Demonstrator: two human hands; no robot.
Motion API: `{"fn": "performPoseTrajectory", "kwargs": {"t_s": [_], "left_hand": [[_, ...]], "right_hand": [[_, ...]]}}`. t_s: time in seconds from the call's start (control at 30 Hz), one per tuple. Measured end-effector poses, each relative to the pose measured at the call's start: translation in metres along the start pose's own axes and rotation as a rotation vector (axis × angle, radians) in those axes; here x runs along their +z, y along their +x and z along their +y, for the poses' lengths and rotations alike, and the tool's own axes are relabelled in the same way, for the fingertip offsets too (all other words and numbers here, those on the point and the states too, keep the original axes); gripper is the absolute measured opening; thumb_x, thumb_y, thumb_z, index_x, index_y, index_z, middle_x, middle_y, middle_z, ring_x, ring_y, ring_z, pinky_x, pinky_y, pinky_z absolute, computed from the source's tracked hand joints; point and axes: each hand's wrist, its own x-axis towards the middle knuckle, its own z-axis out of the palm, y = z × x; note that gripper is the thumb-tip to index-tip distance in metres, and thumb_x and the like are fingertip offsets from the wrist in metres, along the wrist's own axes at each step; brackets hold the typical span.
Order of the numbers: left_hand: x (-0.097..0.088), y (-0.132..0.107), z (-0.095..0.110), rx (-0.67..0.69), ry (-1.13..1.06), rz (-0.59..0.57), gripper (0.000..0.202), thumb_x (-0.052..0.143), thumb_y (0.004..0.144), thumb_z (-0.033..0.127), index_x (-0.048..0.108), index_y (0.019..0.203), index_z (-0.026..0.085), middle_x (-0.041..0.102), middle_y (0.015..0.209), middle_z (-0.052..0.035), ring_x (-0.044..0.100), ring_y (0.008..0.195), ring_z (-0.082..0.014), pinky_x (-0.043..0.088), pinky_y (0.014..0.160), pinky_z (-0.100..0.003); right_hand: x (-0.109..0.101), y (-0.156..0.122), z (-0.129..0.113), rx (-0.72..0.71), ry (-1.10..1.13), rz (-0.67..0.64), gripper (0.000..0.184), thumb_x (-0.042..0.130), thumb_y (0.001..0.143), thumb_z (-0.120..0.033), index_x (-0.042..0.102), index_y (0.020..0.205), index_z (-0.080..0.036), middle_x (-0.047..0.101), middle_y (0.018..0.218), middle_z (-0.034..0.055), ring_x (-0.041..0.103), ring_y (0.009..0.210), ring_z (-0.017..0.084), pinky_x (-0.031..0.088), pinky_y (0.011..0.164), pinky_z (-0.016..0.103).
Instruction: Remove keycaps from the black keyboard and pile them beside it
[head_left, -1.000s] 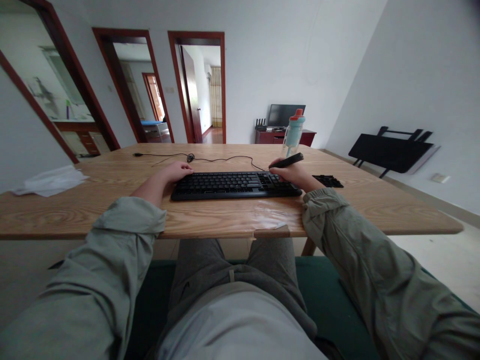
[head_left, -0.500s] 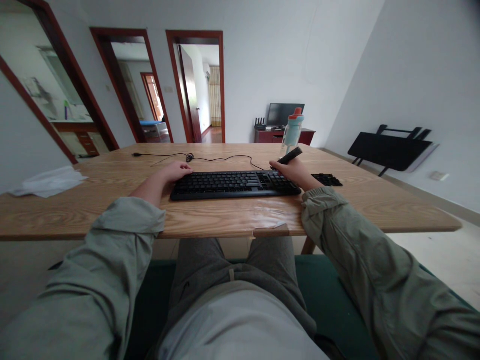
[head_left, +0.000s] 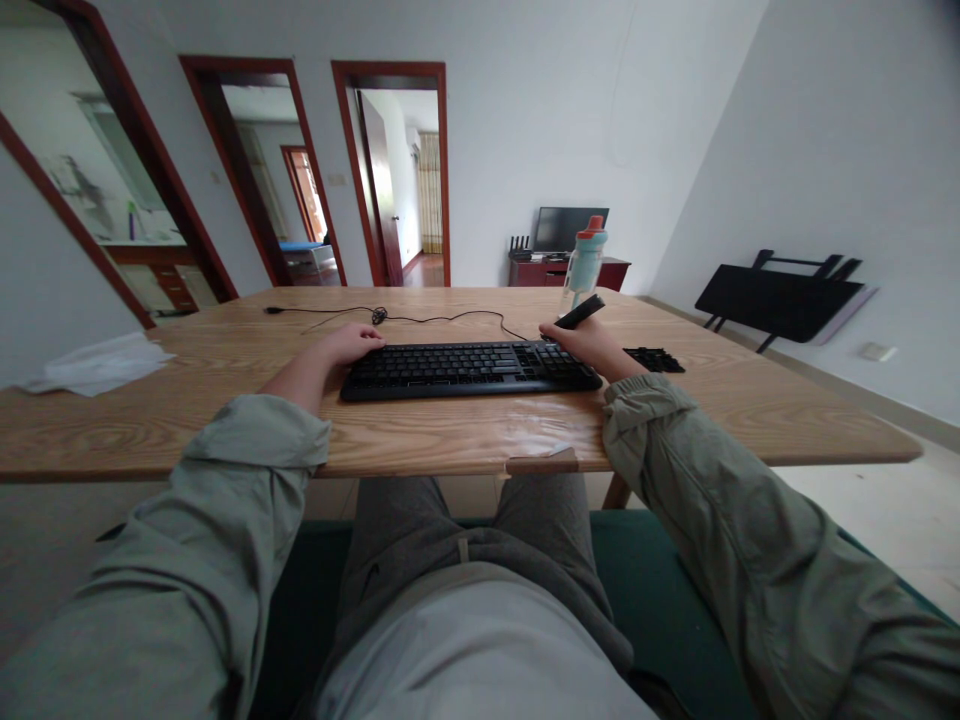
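The keyboard (head_left: 469, 368) lies flat near the table's (head_left: 450, 435) front edge, close enough for both hands. The left hand (head_left: 346, 345) rests open on its left end and holds nothing. The right hand (head_left: 592, 345), at its right end, is closed around a dark tool (head_left: 580, 312). A bottle (head_left: 584, 262) stands farther back.
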Motion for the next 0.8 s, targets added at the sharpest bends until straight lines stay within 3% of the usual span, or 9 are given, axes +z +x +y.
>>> {"fn": "performPoseTrajectory", "kwargs": {"t_s": [0.13, 0.33, 0.57, 0.8], "left_hand": [[0.0006, 0.0, -0.0002, -0.001, -0.01, -0.002, 0.024, 0.072, 0.069, 0.044, 0.08, 0.08, 0.024, 0.08, 0.089, -0.005, 0.073, 0.09, -0.0289, 0.057, 0.082, -0.036], [0.0022, 0.0028, -0.0025, -0.012, -0.016, -0.013, 0.026, 0.07, 0.069, 0.046, 0.079, 0.081, 0.024, 0.079, 0.087, -0.0053, 0.072, 0.09, -0.0295, 0.057, 0.079, -0.036], [0.003, 0.0072, -0.008, 0.02, -0.004, -0.017, 0.032, 0.069, 0.069, 0.049, 0.079, 0.084, 0.023, 0.079, 0.09, -0.0065, 0.072, 0.09, -0.0292, 0.057, 0.081, -0.037], [0.0004, 0.0013, -0.0027, 0.001, -0.006, -0.011, 0.029, 0.073, 0.066, 0.049, 0.079, 0.081, 0.025, 0.079, 0.088, -0.0055, 0.072, 0.091, -0.03, 0.057, 0.078, -0.036]], "right_hand": [[0.0, 0.0004, -0.002, 0.013, 0.008, 0.014, 0.033, 0.079, 0.077, -0.045, 0.065, 0.093, -0.02, 0.076, 0.094, 0.0123, 0.069, 0.097, 0.031, 0.056, 0.09, 0.045], [-0.0011, -0.0007, -0.003, 0.055, -0.005, -0.02, 0.031, 0.078, 0.078, -0.047, 0.063, 0.082, -0.02, 0.072, 0.083, 0.0098, 0.068, 0.085, 0.028, 0.057, 0.086, 0.045], [-0.0007, -0.0036, 0.0001, 0.0, -0.065, -0.025, 0.04, 0.078, 0.079, -0.049, 0.069, 0.102, -0.018, 0.076, 0.101, 0.0146, 0.069, 0.106, 0.033, 0.054, 0.101, 0.046], [-0.0014, -0.0048, -0.0043, -0.034, -0.04, -0.013, 0.04, 0.077, 0.08, -0.052, 0.068, 0.101, -0.018, 0.076, 0.101, 0.0135, 0.068, 0.105, 0.032, 0.055, 0.098, 0.044]]}}
